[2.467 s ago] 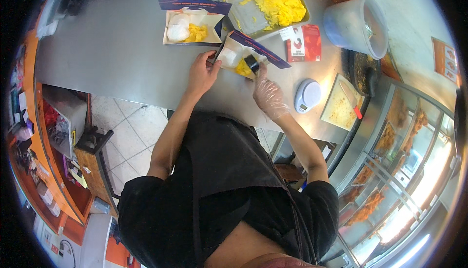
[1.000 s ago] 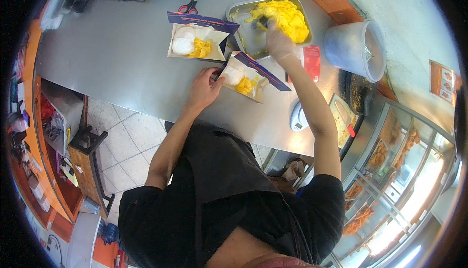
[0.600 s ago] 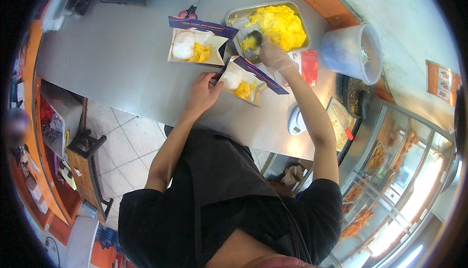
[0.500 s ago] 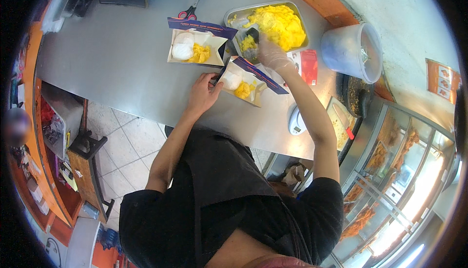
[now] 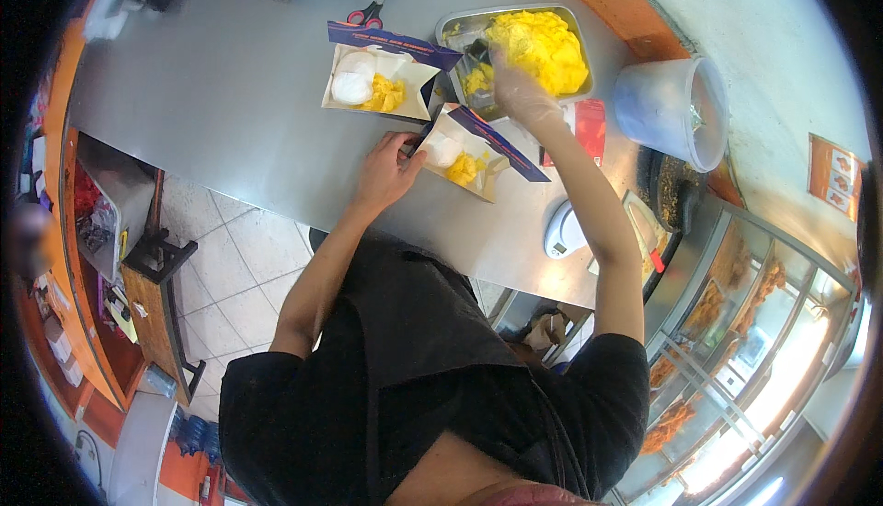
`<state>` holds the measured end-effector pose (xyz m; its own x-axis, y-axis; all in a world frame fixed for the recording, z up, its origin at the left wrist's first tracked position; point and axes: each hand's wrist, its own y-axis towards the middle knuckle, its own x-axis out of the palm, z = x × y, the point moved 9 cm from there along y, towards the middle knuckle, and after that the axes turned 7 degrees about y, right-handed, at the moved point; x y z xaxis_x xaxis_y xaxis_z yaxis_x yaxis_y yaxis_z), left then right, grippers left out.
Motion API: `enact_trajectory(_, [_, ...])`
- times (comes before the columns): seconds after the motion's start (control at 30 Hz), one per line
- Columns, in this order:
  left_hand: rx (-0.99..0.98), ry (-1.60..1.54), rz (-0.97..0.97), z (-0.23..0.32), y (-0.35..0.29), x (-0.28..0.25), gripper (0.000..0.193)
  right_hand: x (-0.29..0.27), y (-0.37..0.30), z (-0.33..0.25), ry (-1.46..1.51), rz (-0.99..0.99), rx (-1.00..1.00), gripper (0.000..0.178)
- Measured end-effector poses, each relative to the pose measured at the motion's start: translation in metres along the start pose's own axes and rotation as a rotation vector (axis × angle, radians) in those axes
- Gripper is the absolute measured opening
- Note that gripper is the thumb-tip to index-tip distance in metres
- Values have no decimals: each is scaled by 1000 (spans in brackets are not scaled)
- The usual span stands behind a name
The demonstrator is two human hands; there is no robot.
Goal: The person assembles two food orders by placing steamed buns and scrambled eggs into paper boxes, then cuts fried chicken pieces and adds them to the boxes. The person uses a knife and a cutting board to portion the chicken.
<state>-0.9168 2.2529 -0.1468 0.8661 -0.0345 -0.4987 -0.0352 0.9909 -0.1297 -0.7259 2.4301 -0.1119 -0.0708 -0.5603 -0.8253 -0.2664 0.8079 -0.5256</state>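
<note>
My left hand (image 5: 390,172) is bare, its fingers and thumb closed on the left corner of the nearer paper food box (image 5: 493,175). That box holds a white mound of what looks like rice (image 5: 443,150) and a yellow scrambled portion (image 5: 464,168). Just beyond stands a second food box (image 5: 414,75) with similar contents. In a clear plastic glove, my right hand (image 5: 524,97) is over the metal tray (image 5: 504,9), closed on a dark utensil (image 5: 475,51) whose exact kind I cannot make out. A big yellow heap of food (image 5: 541,51) fills the tray's right side.
Red-handled scissors (image 5: 368,17) lie beyond the boxes. Right of the tray are a red packet (image 5: 586,133) and a translucent bucket (image 5: 655,106). A white kitchen scale (image 5: 565,230), a board with a red-handled knife (image 5: 656,259) and a glass food cabinet (image 5: 736,340) stand nearer.
My right hand has shifted slightly within the tray, and the dark utensil has tilted and moved a little. My left hand keeps its hold on the nearer box. The whole view has shifted slightly.
</note>
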Motion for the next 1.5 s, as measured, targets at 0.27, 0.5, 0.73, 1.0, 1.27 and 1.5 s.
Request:
enact_trajectory(0.27, [-64,60,-60,-2,5,5,37,-13,-18,5,-92,-77,-187,72])
enact_trajectory(0.5, [-31,62,-24,-1,3,2,39,-2,-51,-1,-260,-154,-295,76])
enact_trajectory(0.73, [-30,75,-31,-3,5,5,41,-24,-63,27,-85,-1,24,60])
enact_trajectory(1.0, [0,65,-7,0,4,2,40,8,-67,-10,-27,-214,-47,56])
enact_trajectory(1.27, [-29,50,-36,-1,3,2,38,-9,-66,-16,-138,-216,-27,62])
enact_trajectory(1.5, [17,82,-2,1,4,1,39,-15,-58,-1,531,-265,-54,52])
